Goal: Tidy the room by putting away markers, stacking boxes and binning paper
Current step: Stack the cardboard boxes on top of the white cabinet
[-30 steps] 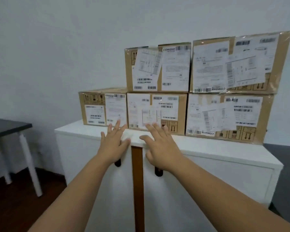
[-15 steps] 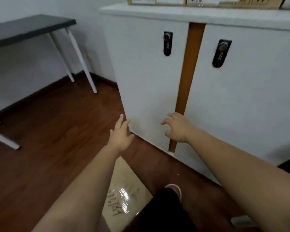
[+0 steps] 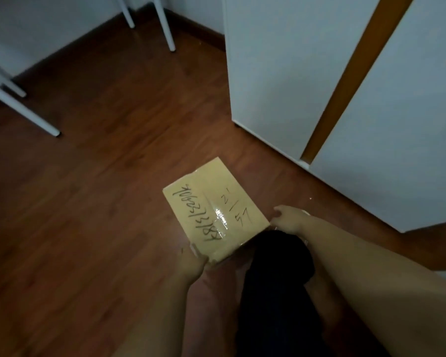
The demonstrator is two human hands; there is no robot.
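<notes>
On the wooden floor (image 3: pixel 88 202), a taped cardboard box (image 3: pixel 214 210) is gripped by the left hand (image 3: pixel 191 261) at seven o'clock and the right hand (image 3: pixel 289 220) at four, fingers mostly hidden.

Both your forearms are bare right up to the bottom edge of the view, with no sleeve, cuff, watch, band or ring to be seen on either. Your left hand (image 3: pixel 191 264) and right hand (image 3: pixel 290 220) are gloveless, and the picture is too dim and blurred to make out your nails or any marks. Between the arms your leg (image 3: pixel 278 292) is covered in plain black cloth, rounded at the knee, without a visible seam, pocket or print.
</notes>
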